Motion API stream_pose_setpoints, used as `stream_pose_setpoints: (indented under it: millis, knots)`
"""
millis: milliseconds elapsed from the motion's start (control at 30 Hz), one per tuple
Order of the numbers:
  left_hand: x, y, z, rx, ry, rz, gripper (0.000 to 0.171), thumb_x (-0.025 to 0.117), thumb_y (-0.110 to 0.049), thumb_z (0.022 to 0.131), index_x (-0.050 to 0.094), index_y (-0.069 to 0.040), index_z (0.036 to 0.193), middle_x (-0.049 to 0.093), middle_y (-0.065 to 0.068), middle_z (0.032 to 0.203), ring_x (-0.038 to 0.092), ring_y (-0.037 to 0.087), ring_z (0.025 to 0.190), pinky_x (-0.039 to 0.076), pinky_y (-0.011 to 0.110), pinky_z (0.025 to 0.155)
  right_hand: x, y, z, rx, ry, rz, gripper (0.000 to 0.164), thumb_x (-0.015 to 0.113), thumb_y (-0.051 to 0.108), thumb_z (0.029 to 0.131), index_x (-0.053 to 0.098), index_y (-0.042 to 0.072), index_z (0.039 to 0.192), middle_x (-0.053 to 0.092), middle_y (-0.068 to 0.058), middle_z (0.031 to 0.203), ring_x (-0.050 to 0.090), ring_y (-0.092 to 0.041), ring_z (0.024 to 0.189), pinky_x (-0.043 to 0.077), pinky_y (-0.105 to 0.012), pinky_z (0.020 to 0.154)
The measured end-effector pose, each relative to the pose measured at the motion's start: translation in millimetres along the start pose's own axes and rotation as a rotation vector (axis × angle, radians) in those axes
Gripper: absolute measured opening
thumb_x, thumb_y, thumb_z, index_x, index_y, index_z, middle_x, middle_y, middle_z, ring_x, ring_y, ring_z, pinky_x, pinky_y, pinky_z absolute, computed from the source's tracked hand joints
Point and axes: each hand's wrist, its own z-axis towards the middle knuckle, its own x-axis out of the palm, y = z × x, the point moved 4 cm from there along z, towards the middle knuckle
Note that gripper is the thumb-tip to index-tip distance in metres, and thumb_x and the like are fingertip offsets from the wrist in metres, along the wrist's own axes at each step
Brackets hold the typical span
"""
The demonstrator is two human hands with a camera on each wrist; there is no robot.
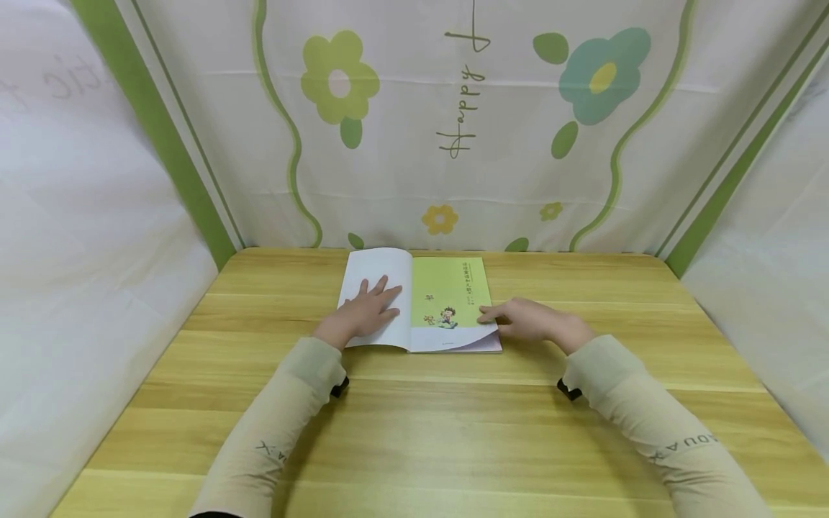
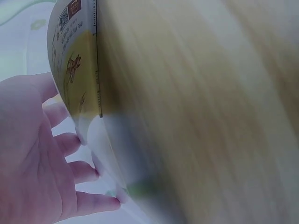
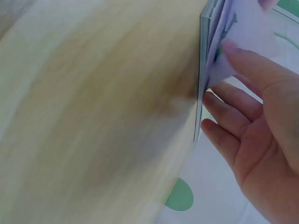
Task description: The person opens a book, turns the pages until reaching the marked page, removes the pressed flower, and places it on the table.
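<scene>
An open book (image 1: 447, 288) lies near the far side of the table. Its left side is a blank white page or inner cover (image 1: 382, 266), and on the right is a green page with a small cartoon figure and a column of characters. My left hand (image 1: 369, 311) rests on the white side, fingers spread and straight. At the right edge, my right hand (image 1: 527, 319) pinches the green page (image 3: 250, 35) by its lower corner, which curls up off the pages below. In the right wrist view the thumb lies against the page, other fingertips at the book's edge.
The wooden table (image 1: 453, 432) stretches in front of the book and to both sides. A white curtain (image 1: 401, 165) with flowers and green lines hangs right behind the table's far edge. More white cloth hangs at left and right.
</scene>
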Motion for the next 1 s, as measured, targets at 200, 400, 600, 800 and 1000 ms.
stream_pose_setpoints:
  millis: [200, 400, 600, 800, 1000]
  knots:
    - [-0.5, 0.5, -0.3, -0.001, 0.010, -0.016, 0.060, 0.040, -0.039, 0.112, 0.022, -0.020, 0.166, -0.003, 0.012, 0.171, -0.007, 0.050, 0.151, 0.013, 0.078, 0.112, 0, -6, 2, 0.018, -0.094, 0.031, 0.023, 0.062, 0.015, 0.104, 0.076, 0.006, 0.121, 0.060, -0.019, 0.140, 0.056, -0.039, 0.130, 0.042, -0.053, 0.109]
    - [-0.6, 1.4, 0.6, 0.001, 0.015, -0.021, 0.060, 0.040, -0.038, 0.112, 0.023, -0.019, 0.166, -0.002, 0.013, 0.171, -0.007, 0.051, 0.151, 0.014, 0.077, 0.112, -1, -5, 5, 0.093, -0.218, 0.025, 0.035, 0.064, 0.035, 0.103, 0.075, 0.009, 0.121, 0.063, -0.022, 0.135, 0.059, -0.043, 0.125, 0.043, -0.057, 0.107]
    - [0.5, 2.4, 1.3, 0.007, 0.017, -0.023, 0.060, 0.039, -0.038, 0.112, 0.022, -0.020, 0.166, -0.003, 0.012, 0.171, -0.007, 0.052, 0.151, 0.015, 0.077, 0.112, -3, -1, 7, 0.219, -0.293, 0.065, 0.066, 0.058, 0.052, 0.102, 0.057, 0.003, 0.145, 0.048, -0.029, 0.149, 0.050, -0.050, 0.132, 0.037, -0.062, 0.111]
    - [0.6, 2.2, 0.4, 0.014, 0.015, -0.031, 0.060, 0.040, -0.038, 0.112, 0.022, -0.019, 0.166, -0.004, 0.013, 0.171, -0.008, 0.052, 0.150, 0.015, 0.076, 0.112, -3, 4, 11, 0.238, -0.315, 0.303, 0.082, 0.053, 0.051, 0.105, 0.021, 0.001, 0.162, 0.015, -0.025, 0.165, 0.034, -0.044, 0.145, 0.027, -0.054, 0.118]
    - [0.4, 2.6, -0.6, 0.029, 0.006, -0.047, 0.059, 0.040, -0.036, 0.112, 0.023, -0.017, 0.165, -0.002, 0.015, 0.170, -0.007, 0.054, 0.150, 0.016, 0.076, 0.112, -1, 17, 22, 0.154, -0.379, 0.628, 0.093, 0.055, 0.037, 0.108, -0.014, 0.002, 0.160, -0.019, -0.018, 0.166, 0.018, -0.039, 0.152, 0.016, -0.045, 0.122]
